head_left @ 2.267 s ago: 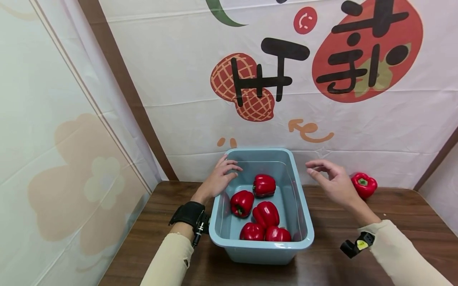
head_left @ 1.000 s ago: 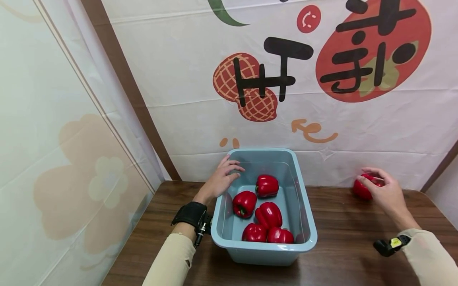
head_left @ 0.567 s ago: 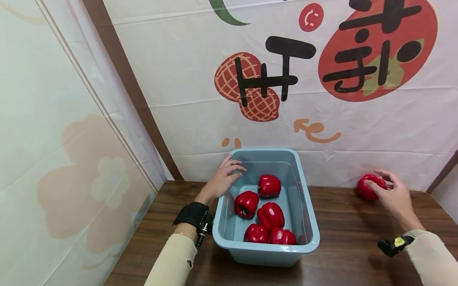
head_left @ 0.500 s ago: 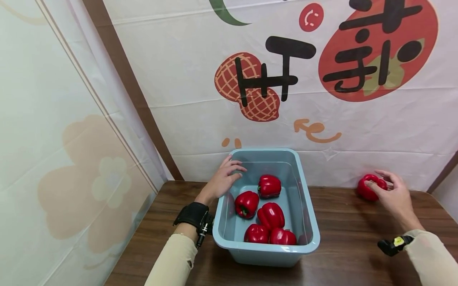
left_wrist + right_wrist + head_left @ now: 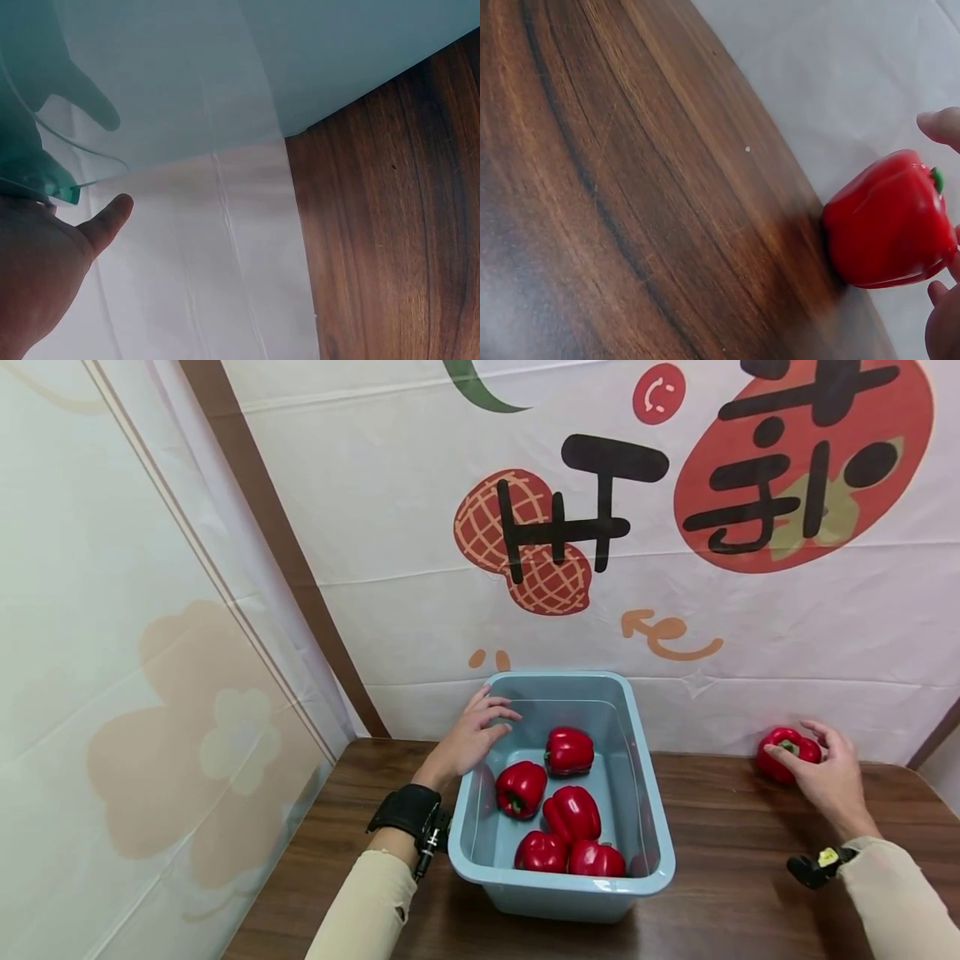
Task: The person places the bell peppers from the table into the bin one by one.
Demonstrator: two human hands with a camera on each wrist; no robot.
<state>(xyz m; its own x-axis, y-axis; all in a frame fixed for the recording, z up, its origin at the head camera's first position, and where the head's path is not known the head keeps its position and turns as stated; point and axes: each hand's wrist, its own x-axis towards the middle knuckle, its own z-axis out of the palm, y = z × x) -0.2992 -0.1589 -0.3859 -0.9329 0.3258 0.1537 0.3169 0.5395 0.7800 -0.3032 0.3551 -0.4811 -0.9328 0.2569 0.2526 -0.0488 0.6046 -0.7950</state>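
A light-blue plastic bin (image 5: 654,827) stands on the table and holds several red bell peppers (image 5: 572,814). My left hand (image 5: 471,733) rests at the bin's far left rim, fingers loosely spread over it. In the left wrist view one finger (image 5: 109,221) shows outside the wall, and others are dim through it. Another red bell pepper (image 5: 780,760), with a green stem, sits on the table at the far right, against the backdrop. Around it my right hand (image 5: 828,772) is spread, its thumb over the near side. In the right wrist view one fingertip (image 5: 937,126) stands apart from the pepper.
A brown wood-grain table (image 5: 720,860) carries everything. Directly behind it hangs a white printed cloth (image 5: 420,610), and a pale curtain-like sheet (image 5: 150,693) closes off the left side. Dark straps (image 5: 405,810) sit on both wrists.
My right hand has moved right from beside the bin to the lone pepper and stays there, lately shifting slightly so more of its stem shows. The left hand stays at the rim.
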